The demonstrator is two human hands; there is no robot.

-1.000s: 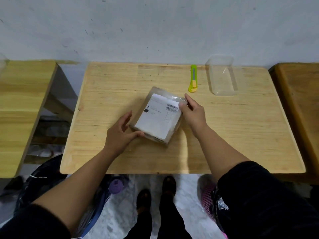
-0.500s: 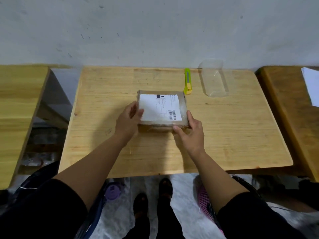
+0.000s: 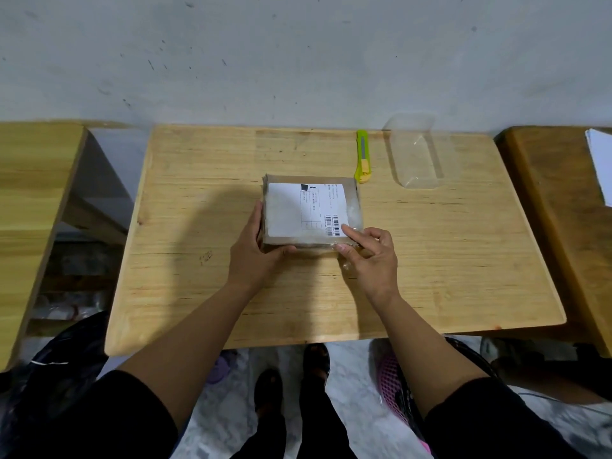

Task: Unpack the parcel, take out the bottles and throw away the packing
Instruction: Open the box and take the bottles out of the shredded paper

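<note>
Squarely on the tabletop lies the parcel, label up and still sealed. Left hand grips its left edge and near corner; right hand pinches the clear wrap at the near right corner. Beyond it lie a cutter and a clear box.

Plain workroom — wooden tables, scuffed wall

A green and yellow utility knife lies on the wooden table near its far edge. Just to its right stands a clear plastic container, apparently empty. A white sheet rests on the darker table to the right.
</note>
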